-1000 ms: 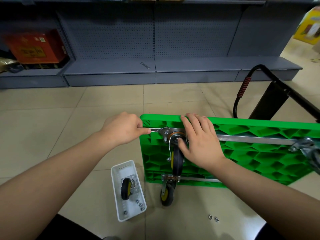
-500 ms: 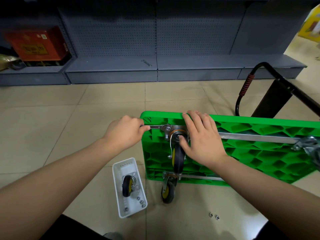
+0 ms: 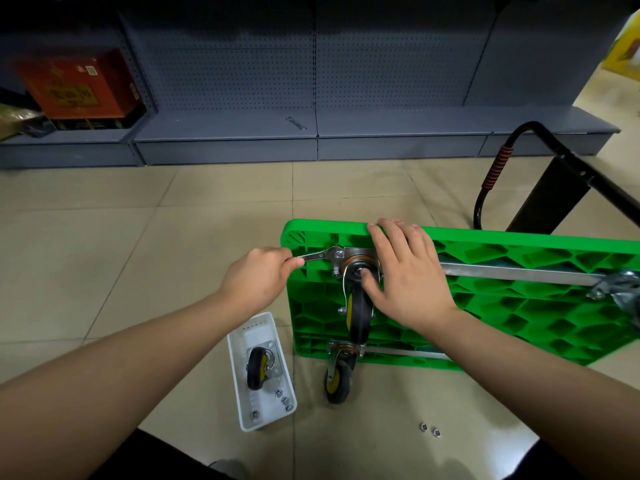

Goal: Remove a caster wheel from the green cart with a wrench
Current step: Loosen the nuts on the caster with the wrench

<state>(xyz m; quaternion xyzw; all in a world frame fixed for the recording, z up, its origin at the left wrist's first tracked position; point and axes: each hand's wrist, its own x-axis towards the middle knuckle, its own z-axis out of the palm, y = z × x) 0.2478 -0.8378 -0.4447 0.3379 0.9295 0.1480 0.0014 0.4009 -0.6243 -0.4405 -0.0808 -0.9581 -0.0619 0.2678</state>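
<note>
Caster wheel: black rubber caster wheel (image 3: 358,311) with steel bracket, under your flat, relaxed right hand (image 3: 408,282).
Wrench: slim silver wrench (image 3: 317,255), at nine o'clock of bracket, pinched in your left hand (image 3: 258,280); it may slip off nut.
Cart: upturned green plastic cart (image 3: 519,306) could shift.

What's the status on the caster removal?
Left hand grips wrench, head on a mounting-plate nut. Right hand flat on the caster wheel, steadying green cart. Wheel still mounted. Nothing in the way.

Head cam, looks fwd/down, close.
</note>
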